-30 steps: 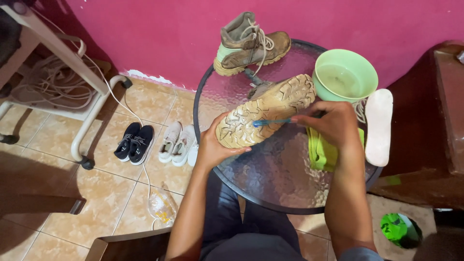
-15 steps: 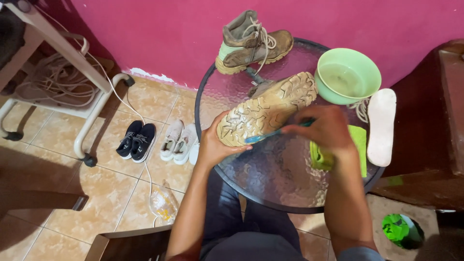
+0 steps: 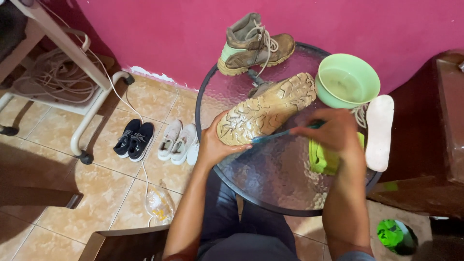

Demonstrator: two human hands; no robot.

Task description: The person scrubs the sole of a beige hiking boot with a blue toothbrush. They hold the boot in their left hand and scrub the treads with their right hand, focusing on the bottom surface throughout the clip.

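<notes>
Since the frame a second before, the right hand (image 3: pixel 333 133) had drawn back from the middle of the sole toward the heel end, and the blue brush (image 3: pixel 285 133) had slid with it, its tip now at the near edge of the tread. The fingers of that hand were closed around the brush handle. The left hand (image 3: pixel 217 145) had stayed put, its fingers wrapped over the end of the upturned boot (image 3: pixel 266 108), propping it sole-up on the glass counter (image 3: pixel 270 186).

To scrub well here, the boot probably wanted a firm steady hold from the left hand, so that short strokes could run along the tread grooves rather than across them, with the bristles wetted often.

The counter was round, of patterned glass with a dark rim, set against a magenta wall. On it stood a second boot (image 3: pixel 253 46) upright, a green bowl of water (image 3: pixel 348 79), a yellow-green cloth (image 3: pixel 324 159) and a white insole (image 3: pixel 379 130). Below, on the tan tiled floor, lay a pair of black sneakers (image 3: pixel 134 140) and a pair of white sneakers (image 3: pixel 178 141).
</notes>
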